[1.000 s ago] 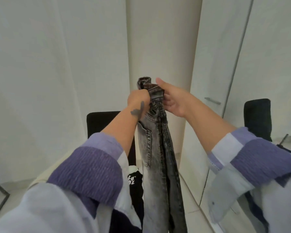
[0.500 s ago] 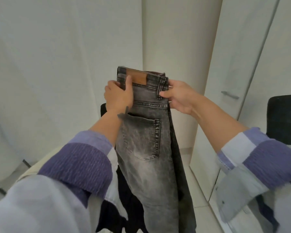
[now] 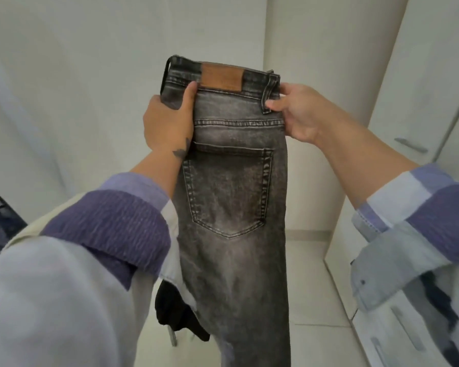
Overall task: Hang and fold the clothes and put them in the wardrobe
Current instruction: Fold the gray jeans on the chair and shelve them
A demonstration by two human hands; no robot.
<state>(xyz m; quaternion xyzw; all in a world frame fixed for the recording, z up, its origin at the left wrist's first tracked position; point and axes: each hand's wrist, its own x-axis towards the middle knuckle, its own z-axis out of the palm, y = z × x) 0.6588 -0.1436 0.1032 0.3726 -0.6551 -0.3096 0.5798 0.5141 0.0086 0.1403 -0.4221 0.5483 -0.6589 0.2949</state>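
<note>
Upright, jeans (image 3: 233, 197) hanging lengthwise, waistband topmost

- Grey jeans (image 3: 233, 197) held up in mid-view, hanging down past the lower edge, blocking the straight line forward.
- Left hand (image 3: 167, 120) gripping the waistband's left edge, right hand (image 3: 300, 112) pinching its right edge; both taken up.
- Open air left of the jeans, in front of a plain white wall (image 3: 64, 75).
- Rounded white column (image 3: 316, 49) close behind the jeans, closing off the far side.
- White wardrobe door (image 3: 429, 83) with a metal handle (image 3: 410, 145) bounding the right.
- Pale tiled floor (image 3: 310, 287) bare between jeans and wardrobe.
- Black garment (image 3: 175, 313) low, just left of the jeans.
</note>
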